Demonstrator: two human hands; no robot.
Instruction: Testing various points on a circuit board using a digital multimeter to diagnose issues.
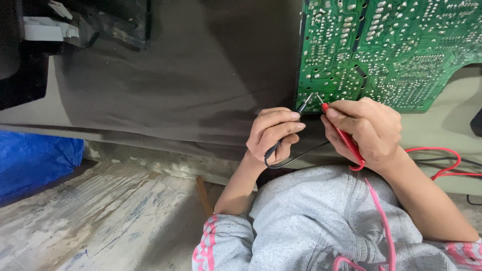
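the left hand (273, 133) holds a black probe (303, 106), the right hand (366, 131) a red probe (341, 133), both tips touching the green board's (381, 50) bottom edge.

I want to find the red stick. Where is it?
The red probe is in the right hand, right of centre in the head view, its tip on the green board's lower-left corner beside the black probe.

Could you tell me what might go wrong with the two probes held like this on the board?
1. The tips of the black probe and red probe sit very close together at the crowded solder joints of the green circuit board; a slip could bridge neighbouring joints.
2. The red lead loops loosely beside the right hand; a snag could tug its tip off.
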